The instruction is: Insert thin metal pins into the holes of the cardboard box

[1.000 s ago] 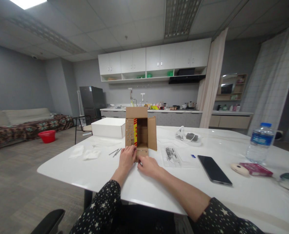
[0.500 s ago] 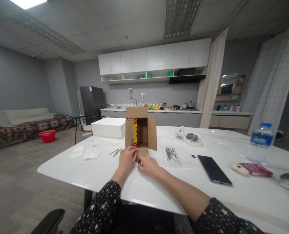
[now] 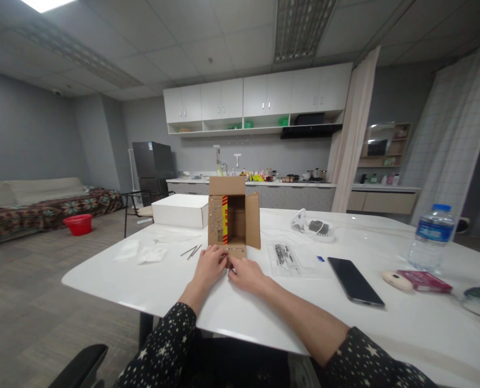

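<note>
A small brown cardboard box point(image 3: 234, 218) lies on its side on the white table point(image 3: 264, 312), its opening facing me and its flaps spread. The left flap and the bottom flap are studded with small pins. My left hand point(image 3: 210, 265) rests on the near edge of the bottom flap. My right hand point(image 3: 245, 274) sits beside it, fingertips pinched at the flap; something thin seems held there, but it is too small to make out. A few loose nails point(image 3: 191, 251) lie just left of the box.
A white box point(image 3: 180, 210) stands behind left. A clear bag of small parts point(image 3: 283, 255), a black phone point(image 3: 355, 281), a water bottle point(image 3: 431, 236), a pink pack point(image 3: 424, 281) and white cloths point(image 3: 141, 253) lie around. A chair arm point(image 3: 78, 366) is near left.
Both hands stay at the bottom flap of the box. The view has shifted very slightly; nothing else has moved.
</note>
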Demonstrator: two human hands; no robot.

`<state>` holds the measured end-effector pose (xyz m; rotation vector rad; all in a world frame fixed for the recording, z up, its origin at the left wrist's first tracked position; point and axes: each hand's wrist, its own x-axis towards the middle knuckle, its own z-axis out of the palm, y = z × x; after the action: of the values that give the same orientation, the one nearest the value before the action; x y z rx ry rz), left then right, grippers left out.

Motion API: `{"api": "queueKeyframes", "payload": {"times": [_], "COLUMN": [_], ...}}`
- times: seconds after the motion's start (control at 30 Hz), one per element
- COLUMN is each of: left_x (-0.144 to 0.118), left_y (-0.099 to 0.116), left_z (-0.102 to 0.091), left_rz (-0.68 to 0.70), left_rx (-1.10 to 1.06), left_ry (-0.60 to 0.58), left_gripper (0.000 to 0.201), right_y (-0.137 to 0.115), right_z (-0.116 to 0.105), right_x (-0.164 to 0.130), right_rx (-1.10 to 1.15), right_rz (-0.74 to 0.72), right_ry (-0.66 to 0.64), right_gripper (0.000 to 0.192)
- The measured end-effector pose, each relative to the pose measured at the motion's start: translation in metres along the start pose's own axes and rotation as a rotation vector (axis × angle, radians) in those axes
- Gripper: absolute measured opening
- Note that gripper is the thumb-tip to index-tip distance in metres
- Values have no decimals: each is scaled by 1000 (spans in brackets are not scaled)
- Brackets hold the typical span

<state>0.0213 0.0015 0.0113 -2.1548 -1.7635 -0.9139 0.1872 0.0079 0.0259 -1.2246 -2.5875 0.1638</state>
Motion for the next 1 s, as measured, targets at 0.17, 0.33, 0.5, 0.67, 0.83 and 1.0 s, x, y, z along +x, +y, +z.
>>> {"api": "queueKeyframes", "payload": {"times": [0.17, 0.33, 0.5, 0.67, 0.83, 1.0], "left_x": [-1, -3, -4, -5, -7, -9], "left_y": [2, 8, 12, 13, 11, 11], "left_z": [-6, -14, -20, -23, -22, -24], "left_rz": [-24, -36, -43, -60, -43, -38], "left_rx": [-30, -43, -30, -13, -21, -16], "left_ry": [-114, -186, -232, -259, -267, -269], "left_gripper": [16, 16, 18, 22, 27, 16], "right_y": [1, 2, 2, 0, -1, 0], "right_z": [1, 2, 2, 0, -1, 0], "right_x": [0, 1, 0, -2, -2, -1], "right_rx": [2, 0, 3, -1, 2, 12], "right_rz": [-2, -20, -17, -5, 1, -8], "right_ry": [7, 12, 18, 13, 15, 17], "right_gripper": [34, 34, 33, 34, 34, 34]}}
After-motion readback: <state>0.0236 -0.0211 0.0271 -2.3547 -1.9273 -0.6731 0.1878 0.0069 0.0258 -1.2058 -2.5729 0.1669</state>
